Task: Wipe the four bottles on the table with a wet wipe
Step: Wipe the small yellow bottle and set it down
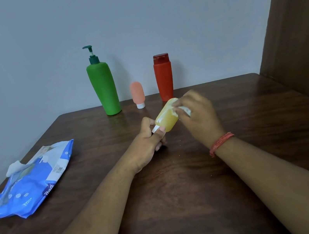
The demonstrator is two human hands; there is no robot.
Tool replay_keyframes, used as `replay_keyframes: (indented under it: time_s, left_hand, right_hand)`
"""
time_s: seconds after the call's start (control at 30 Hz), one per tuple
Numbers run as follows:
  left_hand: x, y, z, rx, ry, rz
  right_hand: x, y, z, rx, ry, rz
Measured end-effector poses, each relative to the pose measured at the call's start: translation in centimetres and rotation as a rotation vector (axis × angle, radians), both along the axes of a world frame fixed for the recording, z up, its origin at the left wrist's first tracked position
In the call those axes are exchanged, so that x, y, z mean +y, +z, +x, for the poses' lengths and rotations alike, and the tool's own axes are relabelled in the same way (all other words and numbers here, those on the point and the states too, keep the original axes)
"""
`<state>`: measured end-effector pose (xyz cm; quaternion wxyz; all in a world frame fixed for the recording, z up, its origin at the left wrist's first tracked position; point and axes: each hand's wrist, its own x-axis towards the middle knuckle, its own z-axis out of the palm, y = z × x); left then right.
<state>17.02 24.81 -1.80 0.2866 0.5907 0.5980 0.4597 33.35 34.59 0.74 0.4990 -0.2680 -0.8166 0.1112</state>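
I have the small yellow translucent plastic bottle (167, 117) lifted above the dark brown wooden desk (179, 174), tilted so its rounded base points up and away from me and its white cap points down toward my left hand (149, 138). That hand grips the cap end, the fingers curled round it and the thumb across the white cap. My right hand (195, 112) pinches a crumpled white wet wipe (184, 109) and presses it against the upper part of the yellow bottle (a pale smear of wipe lies along the bottle's side). A red thread band (220, 143) circles my right wrist.

At the back of the desk, by the pale grey wall (133, 18), the other three bottles stand upright in a row, apart from each other: the tall green plastic pump bottle (104, 88) on the left, the small peach-pink tube bottle (137, 94) resting on its white cap in the middle, and the red plastic flip-top bottle (164, 78) on the right, just behind the yellow one in my hands.

Well off to my left, near the desk's edge, lies the blue and white soft pack of wet wipes (31, 180), with a white wipe poking out of its top.
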Motion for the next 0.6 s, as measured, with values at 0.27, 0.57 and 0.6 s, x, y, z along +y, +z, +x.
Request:
replay_keyframes:
  time_s: [0.27, 0.57, 0.6]
  left_hand:
    - [-0.1, 0.2, -0.1, 0.028, -0.006, -0.001]
    - [0.1, 0.0, 0.1, 0.119, 0.043, -0.061]
    - [0.1, -0.1, 0.1, 0.103, 0.047, -0.061]
  right_hand:
    - [-0.5, 0.1, 0.2, -0.061, 0.05, -0.028]
    - [0.0, 0.3, 0.6, -0.016, 0.006, -0.102]
    - [-0.4, 0.2, 0.4, -0.046, 0.075, -0.072]
